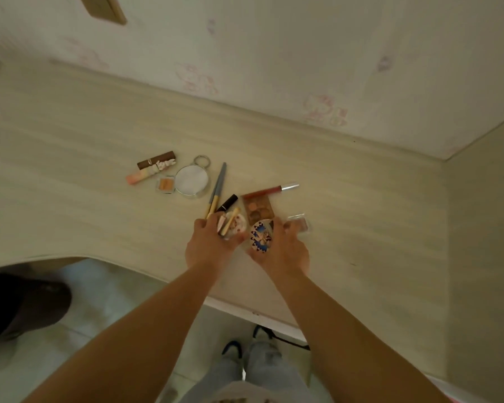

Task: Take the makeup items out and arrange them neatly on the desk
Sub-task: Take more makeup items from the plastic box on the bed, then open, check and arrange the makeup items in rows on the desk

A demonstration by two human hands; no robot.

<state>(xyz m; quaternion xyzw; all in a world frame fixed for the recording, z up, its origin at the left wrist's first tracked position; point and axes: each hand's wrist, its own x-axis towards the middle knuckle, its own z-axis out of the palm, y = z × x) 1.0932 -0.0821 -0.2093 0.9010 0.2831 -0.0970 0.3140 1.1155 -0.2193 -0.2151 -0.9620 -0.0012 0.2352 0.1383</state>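
Note:
Makeup items lie in a loose cluster on the pale wooden desk (pixel 70 146). My left hand (pixel 208 247) grips a small round compact (pixel 235 223) and some thin sticks. My right hand (pixel 282 248) holds an oval case with a blue pattern (pixel 262 235); its fingertips touch a small clear box (pixel 300 223). Just beyond the hands lie an eyeshadow palette (pixel 256 206), a red lip gloss tube (pixel 271 189), a black lipstick (pixel 228 202) and a grey-handled brush (pixel 217 189). Further left sit a round mirror (pixel 191 180), a small orange blush (pixel 165 184), a brown bar (pixel 157 159) and a pink tube (pixel 140 175).
A wall with faint pink cartoon prints (pixel 303 53) backs the desk, and a side panel (pixel 483 228) closes it on the right. The desk's front edge curves inward near my legs (pixel 262 370). A dark chair (pixel 21 303) stands at lower left.

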